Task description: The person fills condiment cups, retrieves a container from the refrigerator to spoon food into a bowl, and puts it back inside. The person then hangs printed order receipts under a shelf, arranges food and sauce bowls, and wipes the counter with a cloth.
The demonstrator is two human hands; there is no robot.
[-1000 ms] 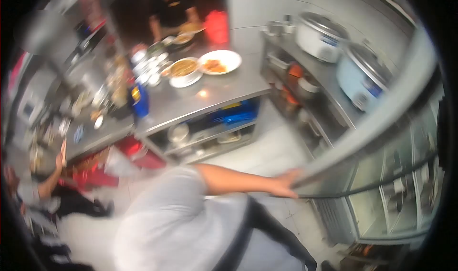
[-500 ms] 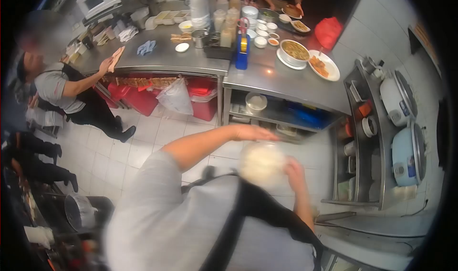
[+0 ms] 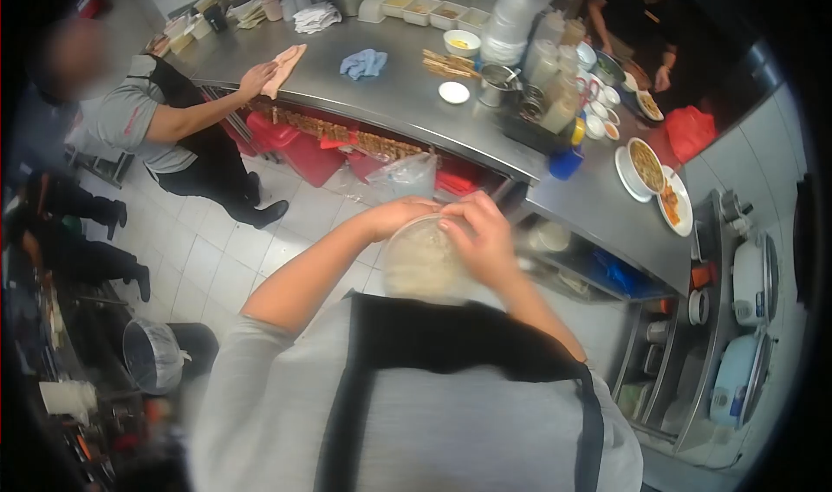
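A round, see-through tub [image 3: 425, 262] with pale, whitish contents is held in front of my black apron; blur hides what the contents are. My left hand [image 3: 399, 218] is closed around the far left part of its rim, with the fingers partly hidden. On the right side of the rim, my right hand [image 3: 482, 239] grips with thumb and bent fingers. The fingertips of both hands come close together at the tub's far edge.
Ahead runs a steel counter [image 3: 381, 97] with a blue cloth [image 3: 363, 64], small bowls and squeeze bottles. A co-worker [image 3: 186, 132] on the left touches a flat pinkish piece [image 3: 283, 71] on it. Rice cookers [image 3: 752, 280] stand on the right shelf. Another person [image 3: 637, 28] is behind the counter.
My view has swung left, so the counter sits further right. My right hand has moved from the tub's side to its far rim, close to my left hand.
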